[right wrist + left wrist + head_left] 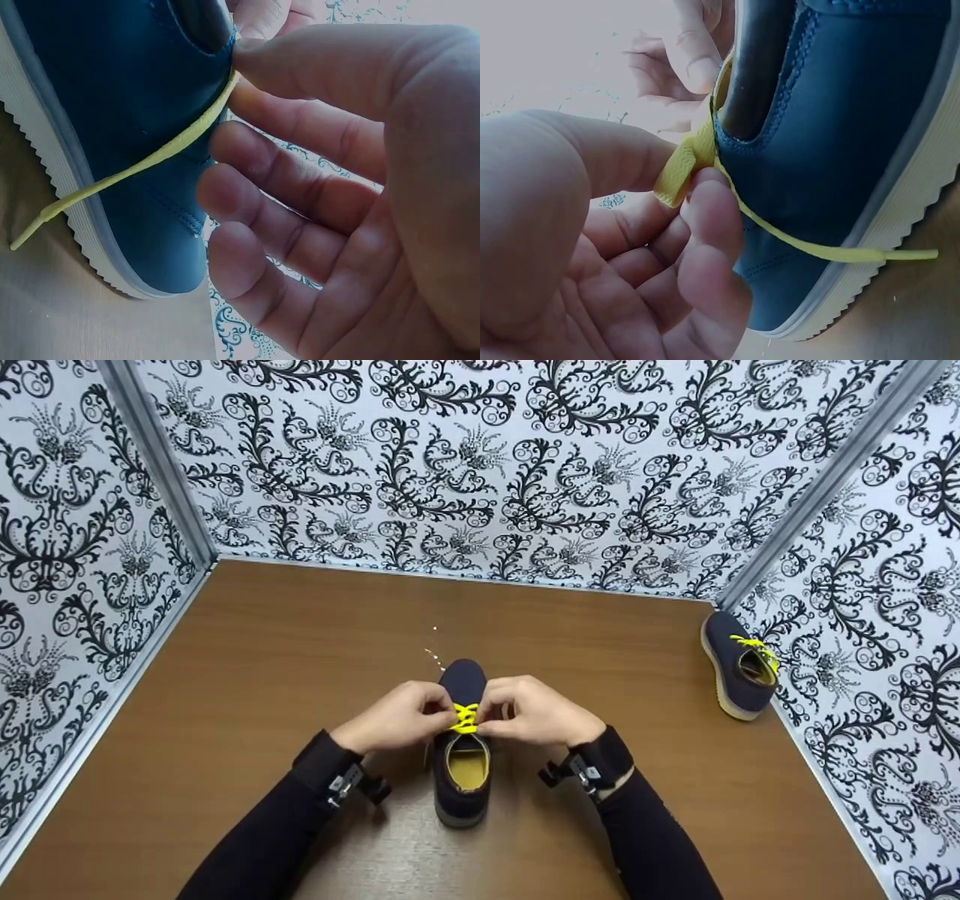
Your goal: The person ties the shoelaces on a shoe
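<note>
Plainly, the left hand (399, 718) pinches yellow lace (675, 175) between fingertips (714, 208).

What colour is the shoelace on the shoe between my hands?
The shoelace is yellow; it shows best, close up, in the left wrist view.

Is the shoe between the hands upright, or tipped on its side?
Upright: the shoe stands on the table, its opening facing up in the head view.

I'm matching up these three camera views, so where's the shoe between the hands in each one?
Head: the shoe sits just below centre, toe pointing up the picture.
Left wrist: the shoe fills the upper right.
Right wrist: the shoe fills the upper left.
Shared landmark: its yellow laces.
</note>
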`<state>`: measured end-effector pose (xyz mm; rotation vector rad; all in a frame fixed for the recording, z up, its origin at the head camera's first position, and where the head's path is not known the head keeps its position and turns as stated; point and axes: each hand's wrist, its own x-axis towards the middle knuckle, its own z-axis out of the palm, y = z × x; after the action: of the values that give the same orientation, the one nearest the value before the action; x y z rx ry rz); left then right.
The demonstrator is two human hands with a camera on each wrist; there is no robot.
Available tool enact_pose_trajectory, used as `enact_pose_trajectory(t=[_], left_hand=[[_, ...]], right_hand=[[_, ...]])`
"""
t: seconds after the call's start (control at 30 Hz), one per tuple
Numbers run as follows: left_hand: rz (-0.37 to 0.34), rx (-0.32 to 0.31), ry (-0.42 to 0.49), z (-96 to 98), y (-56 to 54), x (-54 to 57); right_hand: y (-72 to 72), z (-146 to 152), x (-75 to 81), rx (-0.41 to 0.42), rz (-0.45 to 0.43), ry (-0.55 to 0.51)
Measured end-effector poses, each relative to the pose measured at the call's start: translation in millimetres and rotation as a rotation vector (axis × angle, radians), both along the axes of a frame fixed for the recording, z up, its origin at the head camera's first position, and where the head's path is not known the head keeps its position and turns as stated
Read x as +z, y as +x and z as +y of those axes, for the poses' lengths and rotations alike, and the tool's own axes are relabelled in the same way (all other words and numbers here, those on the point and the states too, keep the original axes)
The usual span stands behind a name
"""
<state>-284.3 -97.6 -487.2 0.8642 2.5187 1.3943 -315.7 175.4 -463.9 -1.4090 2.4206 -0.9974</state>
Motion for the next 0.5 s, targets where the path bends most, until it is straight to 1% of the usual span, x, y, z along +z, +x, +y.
enact_pose_trajectory(t=[0.13,0.23,0.33,0.5], left_hand=[[0.003,0.009,0.003,0.2,-0.2,0.1],[0.002,0.011,0.009,0.4,-0.7,-0.1],[0.003,0.014,0.012,0.5,-0.9,-0.2],[-0.021,0.014,0.022,1.4,0.8,1.4]], right_hand=[[-0.4,-0.2,0.2,0.015,-0.007,-0.011],[-0.3,0.1,0.4,0.021,-0.009,0.0],[0.2,1.0,1.3,0.026,-0.03,0.013],[0.8,1.5,2.4,0.033,-0.057,0.031]])
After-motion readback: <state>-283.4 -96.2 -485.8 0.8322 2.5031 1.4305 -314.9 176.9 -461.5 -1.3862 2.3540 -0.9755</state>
